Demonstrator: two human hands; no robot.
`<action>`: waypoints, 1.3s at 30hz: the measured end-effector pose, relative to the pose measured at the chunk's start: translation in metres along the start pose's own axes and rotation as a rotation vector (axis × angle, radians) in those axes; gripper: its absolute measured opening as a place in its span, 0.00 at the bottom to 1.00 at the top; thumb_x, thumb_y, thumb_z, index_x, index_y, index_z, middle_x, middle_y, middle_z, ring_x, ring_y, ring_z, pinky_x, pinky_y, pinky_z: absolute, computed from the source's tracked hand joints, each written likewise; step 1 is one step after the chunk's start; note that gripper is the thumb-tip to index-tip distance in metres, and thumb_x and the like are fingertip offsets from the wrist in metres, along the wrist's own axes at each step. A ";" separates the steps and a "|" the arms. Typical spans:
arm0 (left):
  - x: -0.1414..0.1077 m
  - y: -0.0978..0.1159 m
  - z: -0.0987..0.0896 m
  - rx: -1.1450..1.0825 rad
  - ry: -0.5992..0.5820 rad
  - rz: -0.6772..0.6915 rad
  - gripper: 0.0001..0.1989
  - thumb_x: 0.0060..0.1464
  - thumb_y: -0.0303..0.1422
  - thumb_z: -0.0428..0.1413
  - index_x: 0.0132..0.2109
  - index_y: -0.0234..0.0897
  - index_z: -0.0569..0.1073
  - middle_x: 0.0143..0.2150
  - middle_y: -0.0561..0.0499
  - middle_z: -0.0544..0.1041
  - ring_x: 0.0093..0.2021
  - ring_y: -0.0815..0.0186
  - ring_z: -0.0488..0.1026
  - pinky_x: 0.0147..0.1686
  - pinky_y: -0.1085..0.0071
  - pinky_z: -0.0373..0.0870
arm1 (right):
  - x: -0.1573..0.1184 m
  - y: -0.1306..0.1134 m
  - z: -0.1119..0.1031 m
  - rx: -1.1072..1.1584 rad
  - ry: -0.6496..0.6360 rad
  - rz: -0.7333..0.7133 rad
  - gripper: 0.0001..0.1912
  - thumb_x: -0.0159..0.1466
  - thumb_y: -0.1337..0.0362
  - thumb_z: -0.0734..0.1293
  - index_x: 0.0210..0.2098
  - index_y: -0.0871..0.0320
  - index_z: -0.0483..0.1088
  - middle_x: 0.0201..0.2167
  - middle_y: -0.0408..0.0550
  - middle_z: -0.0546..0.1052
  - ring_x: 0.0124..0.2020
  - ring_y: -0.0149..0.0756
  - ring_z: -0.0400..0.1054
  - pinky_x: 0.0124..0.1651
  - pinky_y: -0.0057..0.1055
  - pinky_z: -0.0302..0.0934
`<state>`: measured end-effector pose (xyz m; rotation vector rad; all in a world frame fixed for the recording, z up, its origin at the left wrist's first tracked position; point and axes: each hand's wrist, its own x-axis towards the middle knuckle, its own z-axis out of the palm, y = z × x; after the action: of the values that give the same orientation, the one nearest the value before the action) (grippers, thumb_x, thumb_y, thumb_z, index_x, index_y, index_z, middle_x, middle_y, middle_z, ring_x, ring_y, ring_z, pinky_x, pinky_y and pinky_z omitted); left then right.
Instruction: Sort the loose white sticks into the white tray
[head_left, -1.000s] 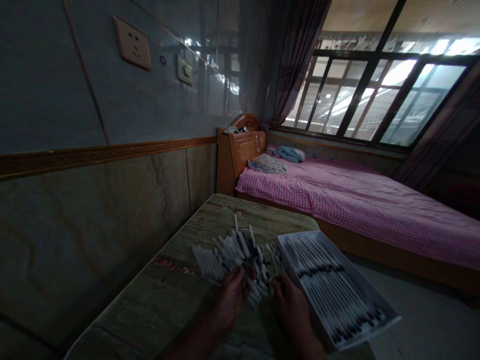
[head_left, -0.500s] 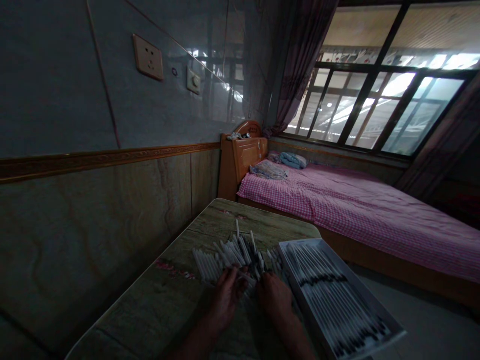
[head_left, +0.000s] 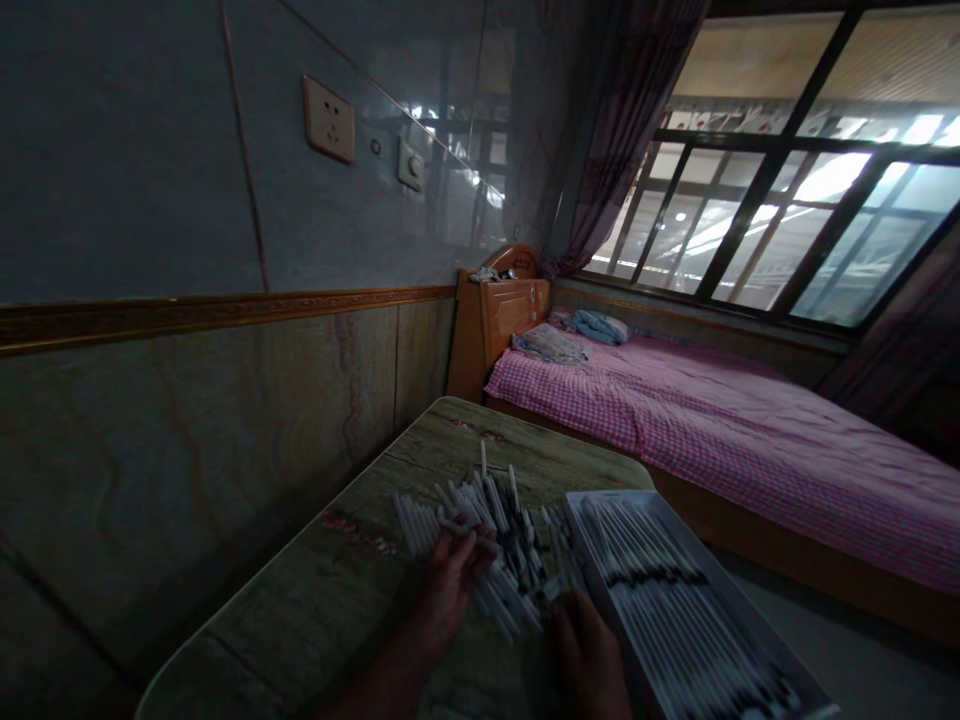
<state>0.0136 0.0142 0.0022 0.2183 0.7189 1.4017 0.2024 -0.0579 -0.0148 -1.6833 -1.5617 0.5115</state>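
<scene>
Several slim white pen-like sticks [head_left: 491, 505], some with black parts, lie in a loose heap on the marble-patterned table [head_left: 360, 600]. At the heap's near left side, my left hand [head_left: 450, 575] is closed with a white stick [head_left: 469, 530] between its fingers. My right hand [head_left: 589, 645] is curled near the table's right side, beside the white box [head_left: 611, 610]; what its fingers hold, if anything, is hidden. Inside the box lie rows of similar white sticks [head_left: 675, 620] with black ends.
Beyond the table stands a bed [head_left: 675, 400] with a pink checked sheet and a wooden headboard [head_left: 506, 315]. A tiled wall [head_left: 225, 400] runs along the left. The floor [head_left: 780, 600] shows to the right of the box.
My right hand has moved right and nearer to me, away from the heap and my left hand. My left hand stays by the heap with a white stick. The view has shifted slightly left.
</scene>
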 end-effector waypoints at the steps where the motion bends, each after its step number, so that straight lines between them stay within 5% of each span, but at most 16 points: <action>1: 0.001 0.001 -0.001 -0.008 -0.003 0.018 0.13 0.47 0.23 0.62 0.41 0.38 0.71 0.35 0.50 0.80 0.36 0.60 0.80 0.34 0.68 0.78 | -0.003 0.002 -0.001 0.054 0.006 0.006 0.19 0.63 0.47 0.57 0.27 0.54 0.66 0.23 0.45 0.73 0.26 0.37 0.68 0.29 0.28 0.60; 11: 0.004 0.005 -0.004 0.014 0.040 0.077 0.14 0.47 0.25 0.61 0.43 0.41 0.71 0.35 0.50 0.80 0.38 0.59 0.80 0.36 0.66 0.77 | -0.009 0.006 0.004 0.107 -0.086 0.002 0.25 0.61 0.38 0.58 0.28 0.54 0.67 0.24 0.45 0.73 0.27 0.36 0.68 0.30 0.26 0.61; 24: 0.007 0.005 -0.009 0.021 -0.004 0.103 0.14 0.49 0.26 0.60 0.44 0.41 0.69 0.37 0.48 0.79 0.39 0.58 0.80 0.36 0.66 0.76 | -0.010 0.007 0.009 0.077 -0.066 -0.049 0.23 0.61 0.42 0.59 0.25 0.54 0.66 0.22 0.45 0.73 0.25 0.35 0.68 0.29 0.26 0.60; 31: -0.001 0.008 -0.003 0.258 -0.088 0.229 0.23 0.44 0.36 0.65 0.47 0.40 0.68 0.35 0.50 0.79 0.37 0.59 0.79 0.33 0.66 0.77 | -0.005 0.010 -0.005 -0.018 -0.008 -0.103 0.18 0.62 0.48 0.60 0.31 0.54 0.72 0.28 0.48 0.78 0.29 0.38 0.73 0.32 0.26 0.63; 36: -0.013 0.000 0.000 0.244 -0.188 0.034 0.19 0.41 0.37 0.68 0.39 0.36 0.72 0.34 0.49 0.80 0.36 0.60 0.79 0.33 0.67 0.77 | 0.001 -0.015 -0.018 0.073 0.010 -0.149 0.14 0.61 0.52 0.61 0.31 0.54 0.73 0.27 0.46 0.77 0.28 0.36 0.71 0.33 0.26 0.63; 39: -0.022 -0.012 -0.001 0.166 -0.229 -0.167 0.17 0.39 0.33 0.70 0.36 0.35 0.73 0.34 0.48 0.81 0.36 0.61 0.80 0.36 0.68 0.77 | 0.007 -0.033 -0.015 0.177 -0.036 -0.043 0.14 0.58 0.52 0.65 0.25 0.56 0.69 0.20 0.41 0.71 0.24 0.32 0.65 0.27 0.24 0.58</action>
<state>0.0228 -0.0091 0.0027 0.4329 0.6475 1.1375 0.1925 -0.0565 0.0211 -1.5118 -1.5279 0.6411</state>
